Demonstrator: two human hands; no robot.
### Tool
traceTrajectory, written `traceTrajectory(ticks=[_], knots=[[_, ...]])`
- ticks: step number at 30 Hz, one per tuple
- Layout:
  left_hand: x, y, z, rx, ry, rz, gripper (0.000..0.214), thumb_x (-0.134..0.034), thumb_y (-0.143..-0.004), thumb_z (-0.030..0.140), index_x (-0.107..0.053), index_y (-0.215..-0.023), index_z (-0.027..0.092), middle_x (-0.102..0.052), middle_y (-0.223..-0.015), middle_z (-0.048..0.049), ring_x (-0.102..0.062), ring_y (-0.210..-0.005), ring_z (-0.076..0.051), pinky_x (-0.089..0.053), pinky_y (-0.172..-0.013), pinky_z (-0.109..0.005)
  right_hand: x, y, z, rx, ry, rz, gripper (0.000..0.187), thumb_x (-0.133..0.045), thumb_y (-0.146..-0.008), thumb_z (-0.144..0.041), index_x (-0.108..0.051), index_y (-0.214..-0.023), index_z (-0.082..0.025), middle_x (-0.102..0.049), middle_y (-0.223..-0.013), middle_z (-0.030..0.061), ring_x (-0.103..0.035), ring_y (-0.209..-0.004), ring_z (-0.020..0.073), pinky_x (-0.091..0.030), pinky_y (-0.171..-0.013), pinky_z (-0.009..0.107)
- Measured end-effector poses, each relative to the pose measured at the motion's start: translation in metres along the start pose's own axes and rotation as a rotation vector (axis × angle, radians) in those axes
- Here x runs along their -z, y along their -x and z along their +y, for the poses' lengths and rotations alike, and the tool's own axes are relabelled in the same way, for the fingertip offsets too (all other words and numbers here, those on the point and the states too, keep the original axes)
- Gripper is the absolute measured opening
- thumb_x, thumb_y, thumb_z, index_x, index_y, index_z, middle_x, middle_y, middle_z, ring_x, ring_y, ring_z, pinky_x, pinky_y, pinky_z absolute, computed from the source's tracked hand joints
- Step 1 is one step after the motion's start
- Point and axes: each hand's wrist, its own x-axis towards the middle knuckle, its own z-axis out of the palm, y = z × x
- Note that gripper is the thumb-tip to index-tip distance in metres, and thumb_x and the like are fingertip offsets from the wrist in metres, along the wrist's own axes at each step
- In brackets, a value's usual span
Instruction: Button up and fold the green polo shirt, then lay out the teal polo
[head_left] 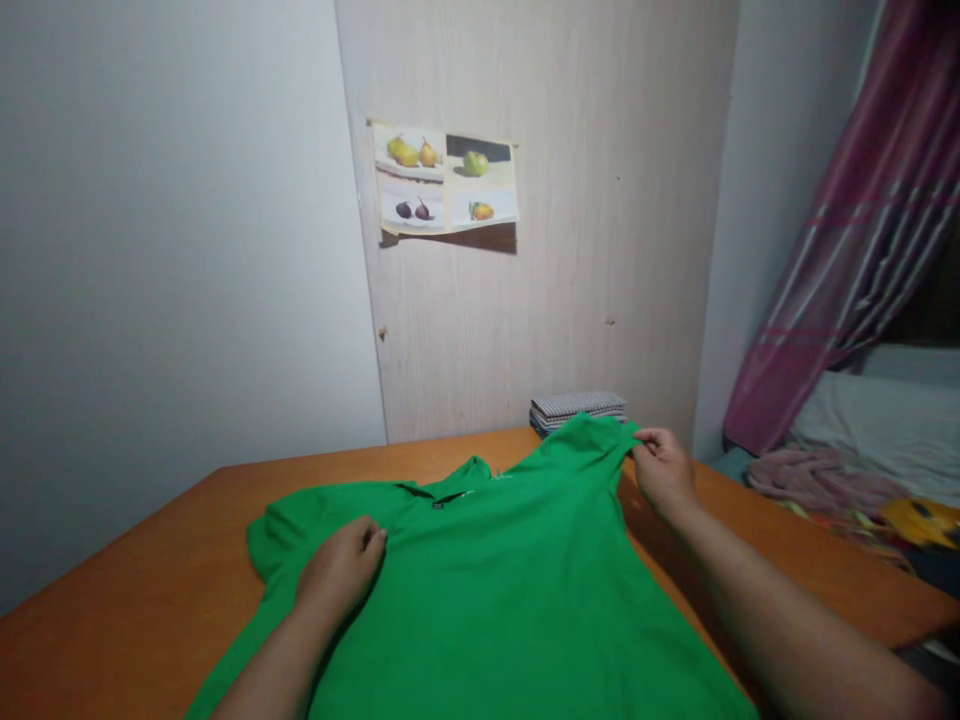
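Note:
A green short-sleeved shirt [480, 590] with a collar lies spread over the orange-brown table [97, 590], its neck toward the far side. My right hand [664, 468] pinches the end of the right-hand sleeve and holds it up off the tabletop. On the chest, left of the collar, rests my left hand [341, 565] with its fingers curled closed. Whether cloth is caught in those fingers I cannot make out. The other sleeve lies loose on the table at the left. The shirt's lower part runs out of view at the bottom.
Behind the raised sleeve, a stack of folded checked cloth [577, 405] sits at the table's back edge by the wall. A fruit picture [446, 180] hangs above. At the right are a pink curtain [810, 240] and a heap of fabrics [825, 485] beyond the table edge.

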Motion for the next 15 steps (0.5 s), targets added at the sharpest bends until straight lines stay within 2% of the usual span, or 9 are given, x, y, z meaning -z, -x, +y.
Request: traceTrajectory(ticks=[4, 7, 11, 13, 15], knots=[[0.001, 0.000, 0.004, 0.045, -0.042, -0.022, 0.032, -0.039, -0.098, 0.042, -0.059, -0.084, 0.022, -0.071, -0.087, -0.0070, -0.065, -0.080, -0.022, -0.029, -0.060, -0.028, 0.014, 0.001, 0.027, -0.160, 0.413, -0.128, 0.017, -0.051, -0.078, -0.027, -0.066, -0.084, -0.022, -0.071, -0.084, 0.0094, -0.061, -0.075, 0.0231, -0.041, -0.064, 0.031], [0.001, 0.002, 0.011, 0.054, -0.060, -0.023, 0.031, -0.039, -0.098, 0.041, -0.059, -0.083, 0.022, -0.071, -0.088, -0.0073, -0.065, -0.079, -0.022, -0.028, -0.059, -0.028, 0.011, 0.002, 0.023, -0.146, 0.466, -0.123, 0.019, -0.051, -0.081, -0.026, -0.068, -0.089, -0.022, -0.073, -0.090, 0.0100, -0.062, -0.076, 0.0231, -0.040, -0.064, 0.031], [0.002, 0.003, 0.018, -0.015, -0.014, 0.033, 0.028, -0.040, -0.098, 0.038, -0.060, -0.087, 0.021, -0.071, -0.094, -0.0079, -0.064, -0.084, -0.022, -0.031, -0.062, -0.028, -0.020, 0.006, -0.020, 0.012, 0.358, -0.169, 0.025, -0.047, -0.087, -0.029, -0.069, -0.095, -0.021, -0.074, -0.097, 0.0076, -0.064, -0.087, 0.0215, -0.041, -0.070, 0.027], [0.002, 0.003, 0.019, -0.052, 0.019, 0.054, 0.026, -0.041, -0.098, 0.036, -0.060, -0.090, 0.020, -0.070, -0.095, -0.0079, -0.063, -0.088, -0.022, -0.034, -0.066, -0.028, -0.045, 0.010, -0.047, 0.060, 0.308, -0.288, 0.027, -0.045, -0.088, -0.029, -0.070, -0.095, -0.019, -0.074, -0.092, 0.0066, -0.064, -0.085, 0.0202, -0.042, -0.069, 0.026], [0.002, 0.003, 0.019, -0.079, 0.045, 0.062, 0.026, -0.041, -0.098, 0.035, -0.061, -0.090, 0.020, -0.070, -0.095, -0.0079, -0.062, -0.089, -0.022, -0.036, -0.068, -0.028, -0.072, 0.015, -0.073, 0.144, 0.316, -0.475, 0.029, -0.043, -0.091, -0.028, -0.070, -0.094, -0.017, -0.074, -0.096, 0.0068, -0.064, -0.089, 0.0198, -0.043, -0.071, 0.025]])
